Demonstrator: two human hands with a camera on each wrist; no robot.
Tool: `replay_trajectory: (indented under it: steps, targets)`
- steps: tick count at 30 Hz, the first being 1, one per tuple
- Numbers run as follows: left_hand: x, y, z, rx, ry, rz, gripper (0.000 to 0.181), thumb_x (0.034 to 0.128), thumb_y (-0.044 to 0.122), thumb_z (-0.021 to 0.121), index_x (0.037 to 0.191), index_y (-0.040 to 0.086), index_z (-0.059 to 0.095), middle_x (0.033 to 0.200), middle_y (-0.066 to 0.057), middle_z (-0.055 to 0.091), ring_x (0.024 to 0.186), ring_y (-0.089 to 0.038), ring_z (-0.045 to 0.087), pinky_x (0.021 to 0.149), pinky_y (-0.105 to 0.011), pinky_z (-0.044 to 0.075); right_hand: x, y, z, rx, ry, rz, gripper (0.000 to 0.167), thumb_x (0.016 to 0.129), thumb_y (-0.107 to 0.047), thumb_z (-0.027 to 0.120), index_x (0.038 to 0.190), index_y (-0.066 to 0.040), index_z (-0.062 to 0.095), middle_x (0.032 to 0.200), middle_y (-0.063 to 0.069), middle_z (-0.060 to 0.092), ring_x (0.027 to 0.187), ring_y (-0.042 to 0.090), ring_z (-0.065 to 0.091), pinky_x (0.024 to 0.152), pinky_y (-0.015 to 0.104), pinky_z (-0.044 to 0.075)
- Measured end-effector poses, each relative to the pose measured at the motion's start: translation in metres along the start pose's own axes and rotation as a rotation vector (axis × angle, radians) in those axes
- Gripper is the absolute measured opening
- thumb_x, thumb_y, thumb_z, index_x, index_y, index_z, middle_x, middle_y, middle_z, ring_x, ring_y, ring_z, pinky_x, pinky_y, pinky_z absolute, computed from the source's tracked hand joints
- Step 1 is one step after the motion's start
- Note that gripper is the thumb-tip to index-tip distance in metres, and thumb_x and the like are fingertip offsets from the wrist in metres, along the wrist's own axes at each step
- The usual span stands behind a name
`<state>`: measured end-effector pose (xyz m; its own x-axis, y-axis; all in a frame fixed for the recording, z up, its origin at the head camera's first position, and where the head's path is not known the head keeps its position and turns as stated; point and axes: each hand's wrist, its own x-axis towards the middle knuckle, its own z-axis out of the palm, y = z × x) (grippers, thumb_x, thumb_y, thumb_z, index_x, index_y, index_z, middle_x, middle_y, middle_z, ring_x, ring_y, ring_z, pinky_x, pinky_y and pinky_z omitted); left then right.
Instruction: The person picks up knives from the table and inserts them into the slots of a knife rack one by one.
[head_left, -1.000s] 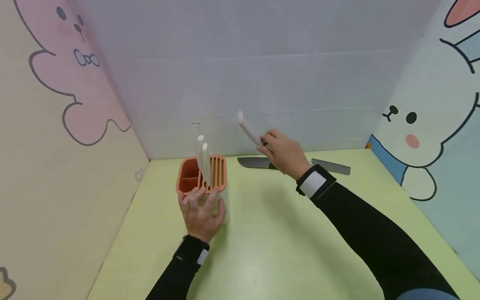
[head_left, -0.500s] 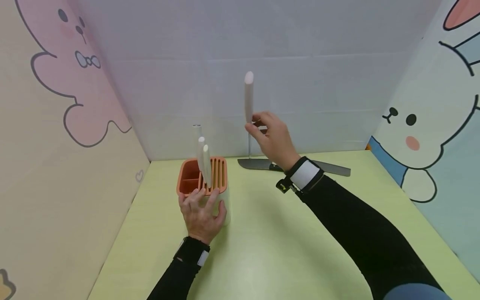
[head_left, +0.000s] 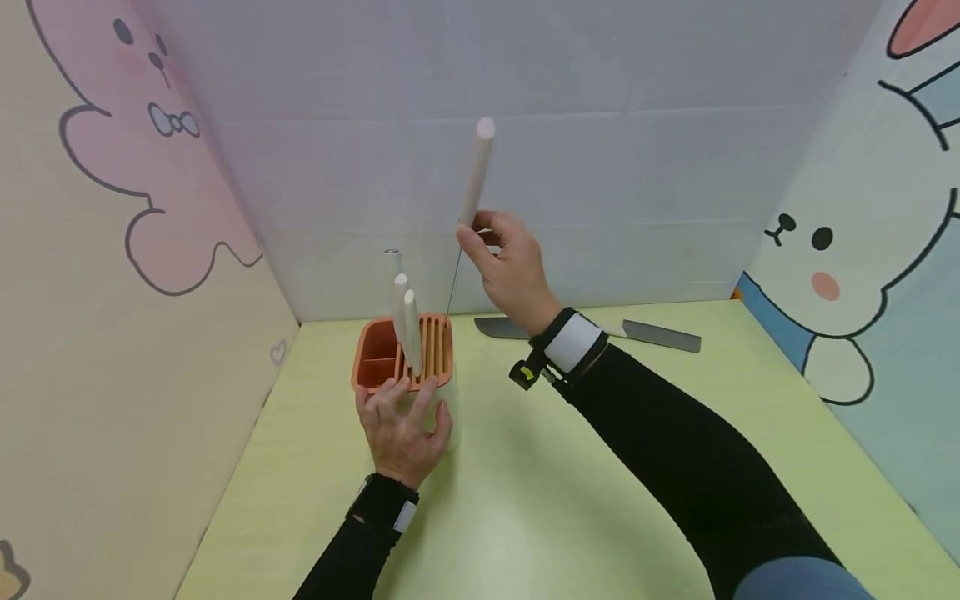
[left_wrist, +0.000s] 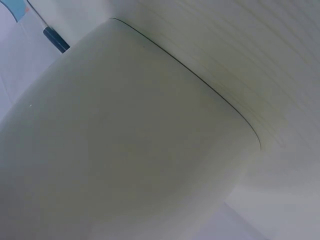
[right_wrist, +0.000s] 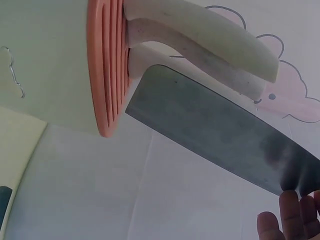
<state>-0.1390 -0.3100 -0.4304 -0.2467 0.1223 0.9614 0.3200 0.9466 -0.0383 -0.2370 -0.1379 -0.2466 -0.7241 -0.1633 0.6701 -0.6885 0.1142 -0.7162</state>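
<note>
In the head view, my right hand (head_left: 513, 262) grips a cleaver (head_left: 474, 171) low on its white handle, blade downward and seen edge-on. The right wrist view shows the cleaver's broad grey blade (right_wrist: 215, 130), its end close to the orange slotted top (right_wrist: 107, 70); whether they touch I cannot tell. My left hand (head_left: 405, 433) rests against the near side of the knife block (head_left: 363, 354), fingertips at its rim and thumb by the right corner. Several pale handles (head_left: 413, 333) stand up from the block. Its pale wall (left_wrist: 130, 130) fills most of the left wrist view.
Behind the right forearm, a dark-bladed knife (head_left: 498, 327) lies on the yellow-green table (head_left: 510, 500), and a second grey blade (head_left: 662, 335) lies further right. A pale wall (head_left: 562, 167) rises along the back, with cartoon-printed panels on both sides.
My right hand has raised the cleaver, turned its blade downward and carried it left to the block's slotted top. My left hand has stayed against the block.
</note>
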Motion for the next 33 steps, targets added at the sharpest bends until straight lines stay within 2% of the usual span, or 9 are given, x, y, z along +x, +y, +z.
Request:
replay_trajectory:
  steps: [9,22,26,33]
  targets:
    - [0.001,-0.001,0.001,-0.004,0.005,0.011,0.032,0.0807,0.026,0.059,0.109,0.014,0.068,0.107,-0.020,0.054,0.105,-0.035,0.045,0.091,-0.061,0.029,0.001,0.006,0.018,0.028,-0.025,0.037,0.026,0.097,-0.022,0.057,0.113,-0.002,0.063,0.110,0.008,0.060,0.097,0.018,0.061,0.081,0.035,0.050]
    - [0.001,-0.001,0.000,-0.002,0.019,0.014,0.034,0.0783,0.026,0.060,0.109,0.014,0.069,0.106,-0.019,0.054,0.105,-0.034,0.045,0.089,-0.062,0.031,-0.004,0.018,0.031,0.026,-0.130,0.100,0.028,0.097,-0.026,0.057,0.113,-0.004,0.063,0.109,0.006,0.061,0.097,0.017,0.061,0.084,0.031,0.050]
    - [0.001,-0.001,0.001,-0.010,0.020,0.014,0.033,0.0789,0.026,0.059,0.108,0.014,0.069,0.105,-0.020,0.054,0.104,-0.035,0.045,0.089,-0.062,0.030,-0.007,0.023,0.035,-0.011,-0.163,0.105,0.027,0.098,-0.027,0.056,0.113,-0.007,0.063,0.107,0.003,0.061,0.096,0.016,0.063,0.085,0.030,0.050]
    - [0.000,-0.002,0.001,0.003,0.024,0.016,0.035,0.0776,0.027,0.062,0.110,0.016,0.070,0.107,-0.019,0.055,0.105,-0.034,0.045,0.090,-0.061,0.032,-0.013,0.030,0.043,-0.075,-0.222,0.125,0.031,0.098,-0.029,0.055,0.116,-0.005,0.063,0.107,0.005,0.061,0.097,0.017,0.063,0.085,0.033,0.050]
